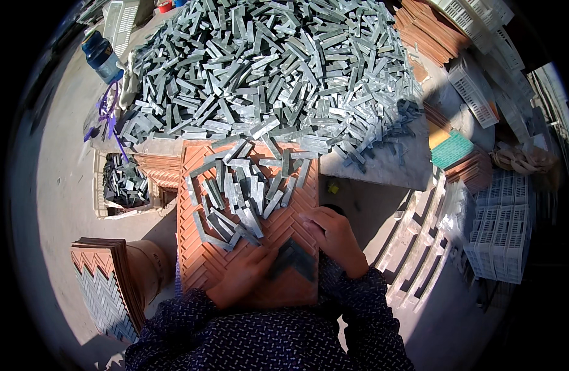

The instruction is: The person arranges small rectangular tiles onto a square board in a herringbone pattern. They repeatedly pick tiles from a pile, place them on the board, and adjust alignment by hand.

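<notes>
An orange-brown tray with herringbone grooves point(191, 263) lies in front of me. Loose grey stone strips point(235, 185) are heaped on its middle and far part. Near its lower right, several dark strips point(293, 260) sit in the grooves in a V-shaped pattern. My left hand point(244, 275) lies low over the tray, fingers stretched toward the left side of those dark strips. At the tray's right edge, my right hand point(337, 235) is raised with its fingers curled in against the thumb. Whatever it may hold is hidden.
A large pile of grey stone strips point(266, 68) covers the table beyond. To the left stand a crate of dark pieces point(126, 182), a stack of herringbone trays point(105, 284) and a blue bottle point(102, 55). White plastic crates point(501, 229) and a slatted pallet point(414, 247) are at right.
</notes>
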Demonstrator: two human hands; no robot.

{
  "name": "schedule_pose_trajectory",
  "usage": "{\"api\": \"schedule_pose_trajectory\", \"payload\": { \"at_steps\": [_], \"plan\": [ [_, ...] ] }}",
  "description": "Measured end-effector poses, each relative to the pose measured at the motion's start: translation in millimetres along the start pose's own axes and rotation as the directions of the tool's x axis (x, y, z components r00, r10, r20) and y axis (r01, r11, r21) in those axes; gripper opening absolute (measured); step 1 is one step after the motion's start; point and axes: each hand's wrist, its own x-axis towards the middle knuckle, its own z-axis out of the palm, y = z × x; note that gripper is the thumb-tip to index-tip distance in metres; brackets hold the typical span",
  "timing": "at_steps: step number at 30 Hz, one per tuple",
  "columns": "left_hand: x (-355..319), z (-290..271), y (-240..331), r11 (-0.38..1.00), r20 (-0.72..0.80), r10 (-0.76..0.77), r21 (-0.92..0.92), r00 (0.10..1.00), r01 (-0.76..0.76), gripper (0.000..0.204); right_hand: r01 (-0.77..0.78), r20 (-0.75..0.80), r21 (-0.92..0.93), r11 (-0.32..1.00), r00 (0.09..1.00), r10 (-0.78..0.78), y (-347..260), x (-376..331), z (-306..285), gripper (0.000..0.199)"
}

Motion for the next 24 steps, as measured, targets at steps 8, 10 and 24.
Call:
{"api": "schedule_pose_trajectory", "payload": {
  "at_steps": [8, 10, 24],
  "plan": [
    [10.4, -15.6, 7.2, 0.997, 0.085, 0.008, 0.076, 0.996, -0.015, 0.039, 0.048, -0.102, -0.106, 0.993, 0.993, -0.059, -0.3, 39.4, 25.6, 0.03],
    [11.2, -14.7, 5.9, 0.994, 0.049, 0.037, 0.104, 0.998, -0.042, 0.039, 0.1, -0.042, -0.203, 0.974, 0.993, -0.111, -0.4, 49.4, 31.9, 0.037],
    [26.7, -28.2, 1.3, 0.998, -0.194, 0.054, -0.001, 0.98, -0.055, 0.034, -0.067, 0.05, 0.133, 0.989, 0.997, 0.061, 20.0, -0.1, -9.5, 0.009]
  ]
}}
